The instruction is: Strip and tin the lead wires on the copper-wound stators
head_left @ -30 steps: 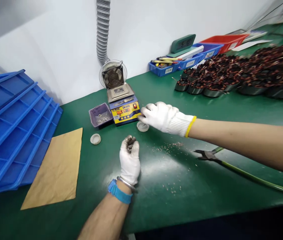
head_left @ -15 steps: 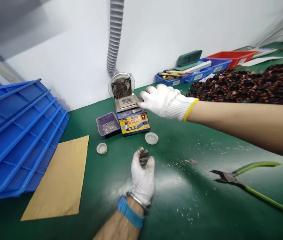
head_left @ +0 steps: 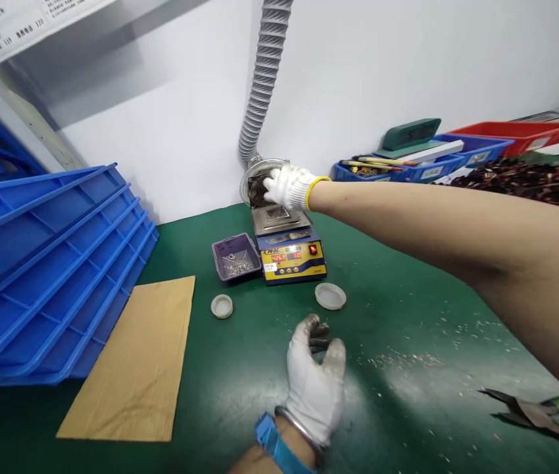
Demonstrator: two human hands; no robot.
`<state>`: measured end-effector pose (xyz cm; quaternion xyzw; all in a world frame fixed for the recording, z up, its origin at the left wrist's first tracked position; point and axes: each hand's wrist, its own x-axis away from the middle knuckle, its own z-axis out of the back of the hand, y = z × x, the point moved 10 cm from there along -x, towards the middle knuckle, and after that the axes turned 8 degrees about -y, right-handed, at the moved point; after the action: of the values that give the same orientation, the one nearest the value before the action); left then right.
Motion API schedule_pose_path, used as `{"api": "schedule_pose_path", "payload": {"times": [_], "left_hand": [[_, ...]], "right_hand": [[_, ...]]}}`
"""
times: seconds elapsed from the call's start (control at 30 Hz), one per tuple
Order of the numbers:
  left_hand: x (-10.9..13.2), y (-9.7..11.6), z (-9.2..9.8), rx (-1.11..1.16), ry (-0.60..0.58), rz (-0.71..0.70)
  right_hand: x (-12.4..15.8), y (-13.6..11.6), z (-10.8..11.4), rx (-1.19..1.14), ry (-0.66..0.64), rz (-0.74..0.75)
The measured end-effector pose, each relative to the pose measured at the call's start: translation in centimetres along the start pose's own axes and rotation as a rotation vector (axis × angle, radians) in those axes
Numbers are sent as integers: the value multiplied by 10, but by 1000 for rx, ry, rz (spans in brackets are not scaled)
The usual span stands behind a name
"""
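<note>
My right hand [head_left: 289, 187], in a white knitted glove with a yellow cuff, reaches in from the right over the metal top of a yellow and blue solder pot [head_left: 293, 262] with lit red digits. Its fingers are pinched in front of the round fume hood [head_left: 254, 191]; whatever they hold is too small to name. Below, my left hand [head_left: 317, 382], gloved with darkened fingertips, rests low over the green table, thumb and curled fingers apart, nothing between them. Nearest to it is a shallow white dish [head_left: 330, 296]. A smaller white dish [head_left: 222, 306] lies further left.
A purple tray [head_left: 217, 257] of small metal bits stands left of the pot. Cardboard [head_left: 135, 362] and stacked blue crates [head_left: 56, 276] fill the left. Green-handled cutters [head_left: 531, 411] lie at right, near scattered clippings [head_left: 407, 360]. Blue bins [head_left: 427, 172] and a dark heap of parts [head_left: 531, 183] sit behind.
My right hand has moved from the pot's right side to above its top, by the hood. My left hand keeps its curled shape. The view has shifted left, moving the scene rightward.
</note>
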<state>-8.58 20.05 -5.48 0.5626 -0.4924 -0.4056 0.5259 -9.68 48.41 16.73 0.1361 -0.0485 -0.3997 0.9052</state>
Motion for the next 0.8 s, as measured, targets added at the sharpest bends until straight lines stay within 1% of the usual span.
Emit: {"api": "schedule_pose_path", "payload": {"times": [0.07, 0.13, 0.2, 0.3, 0.4, 0.5, 0.57, 0.63, 0.73, 0.8], "left_hand": [[0, 1, -1, -10, -3, -2], [0, 2, -3, -16, -18, -6], [0, 2, -4, -21, -25, -6], [0, 2, -3, -35, -19, -3], [-1, 2, -3, -45, -25, -1], [-1, 3, -3, -50, -26, -3], [-1, 4, -4, -51, -24, -8], [-1, 5, -3, -52, -20, -10], [-1, 4, -3, -54, -21, -4], [-2, 4, -4, -51, -33, -1]], "right_hand": [[1, 0, -6, 21, -27, -11], [3, 5, -6, 24, -36, -58], [5, 14, -2, 5, -34, -116], [11, 33, 11, -43, -24, -189], [19, 53, 24, -159, -43, -242], [29, 68, 24, -356, -121, -310], [33, 70, 19, -466, -150, -347], [33, 68, 15, -538, -146, -376], [26, 61, 9, -576, -108, -397], [17, 55, 5, -580, -84, -380]]}}
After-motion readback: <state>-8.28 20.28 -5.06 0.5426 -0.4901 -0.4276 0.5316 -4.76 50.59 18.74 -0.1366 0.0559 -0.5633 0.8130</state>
